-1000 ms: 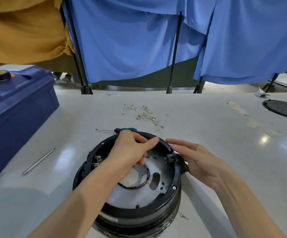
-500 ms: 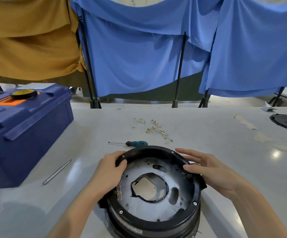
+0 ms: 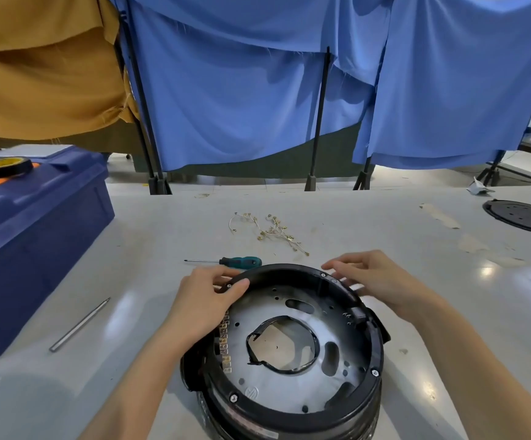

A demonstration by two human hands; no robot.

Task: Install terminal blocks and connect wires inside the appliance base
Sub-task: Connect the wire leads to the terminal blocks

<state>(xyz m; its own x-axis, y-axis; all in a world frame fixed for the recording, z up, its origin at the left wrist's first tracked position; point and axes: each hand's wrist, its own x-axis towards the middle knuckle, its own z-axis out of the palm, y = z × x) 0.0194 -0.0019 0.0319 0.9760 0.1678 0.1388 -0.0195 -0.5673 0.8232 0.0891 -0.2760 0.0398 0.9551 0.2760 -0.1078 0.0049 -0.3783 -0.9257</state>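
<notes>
Black appliance base point(image 3: 292, 419): stood open side up on the tabletop point(image 3: 448, 312), close to the near edge, between the two forearms.
Left hand point(image 3: 207, 300): had slid up the rim since half a second before, from the left side to the far-left arc. Its grip was clamped on the rim, thumb over the top and fingers on the outside.
Right hand point(image 3: 375, 277): had shifted from the right side of the rim to the far-right arc. Its grip was slack, fingers apart and lying along the rim, closed round nothing.
Turn of the base: unchanged, side tab to the right and gold row to the left.
Wire loop point(image 3: 286, 370): black, lay round the central hole of the grey plate as before.
Writing: a row of gold marks point(image 3: 226, 344) ran down the inner left wall, too small to read. A round stamped emblem point(image 3: 251, 391) on the plate was also unreadable.
Surface: pale grey and glossy, with glare spots and tape scraps.
On it: a green-handled screwdriver point(image 3: 240, 262) just beyond the rim, a wire bundle point(image 3: 273, 230) with brass ends farther back, a steel rod point(image 3: 80, 325) to the left, a blue toolbox point(image 3: 35, 236) carrying a tape roll point(image 3: 3, 166), and a black disc point(image 3: 524, 215) at the far right.
Room: blue curtains point(image 3: 242, 90) hung on black stands, with ochre cloth point(image 3: 35, 74) at the upper left.
</notes>
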